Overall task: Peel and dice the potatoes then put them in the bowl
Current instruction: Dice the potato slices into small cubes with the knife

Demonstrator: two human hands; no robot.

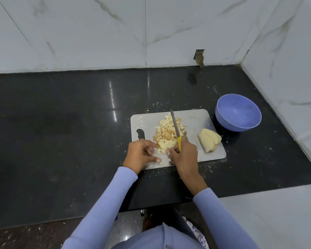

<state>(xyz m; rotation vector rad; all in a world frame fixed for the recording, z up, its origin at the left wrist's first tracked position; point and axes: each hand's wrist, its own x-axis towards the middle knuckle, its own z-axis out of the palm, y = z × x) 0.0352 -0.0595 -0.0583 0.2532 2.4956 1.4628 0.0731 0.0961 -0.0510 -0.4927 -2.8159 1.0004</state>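
A pile of diced potato [166,129] lies in the middle of a grey cutting board [196,121]. Several peeled potato slices [209,140] are stacked at the board's right edge. My right hand [184,155] grips a yellow-handled knife [175,126], its blade lying over the pile and pointing away from me. My left hand [141,154] rests on the board's near left part, fingers curled beside small pieces at the pile's near edge. A blue-purple bowl [238,115] stands to the right of the board and looks empty.
The board sits on a dark polished counter [70,123] strewn with potato crumbs. White marble-look walls close off the back and the right side. A white surface [276,212] adjoins the counter at the near right.
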